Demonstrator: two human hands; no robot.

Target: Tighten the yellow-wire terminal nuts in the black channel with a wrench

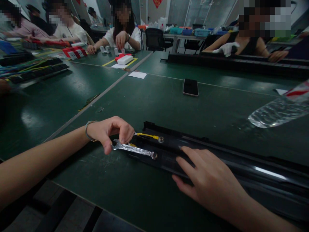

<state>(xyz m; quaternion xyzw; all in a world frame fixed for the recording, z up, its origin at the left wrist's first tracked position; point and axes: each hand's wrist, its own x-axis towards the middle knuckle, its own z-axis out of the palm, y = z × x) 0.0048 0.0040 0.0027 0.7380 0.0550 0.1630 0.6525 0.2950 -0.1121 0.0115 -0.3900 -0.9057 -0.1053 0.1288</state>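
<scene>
A long black plastic profile (217,151) lies on the green table, running off to the right. Near its left end are two round metal fasteners, and a yellow wire (147,136) leads to the farther fastener (161,139). A silver combination wrench (136,149) has its ring end over the nearer one. My left hand (113,130) is closed on the wrench's open-jaw end, thumb at the jaw and fingers curled above. My right hand (205,174) rests on the black profile with fingers spread, holding nothing.
A phone (190,87) lies beyond the profile, and a clear plastic bottle (277,108) lies at the right. A white paper (137,75) sits near the table seam. Several people work around the tables; bundled wires (33,69) are at the left.
</scene>
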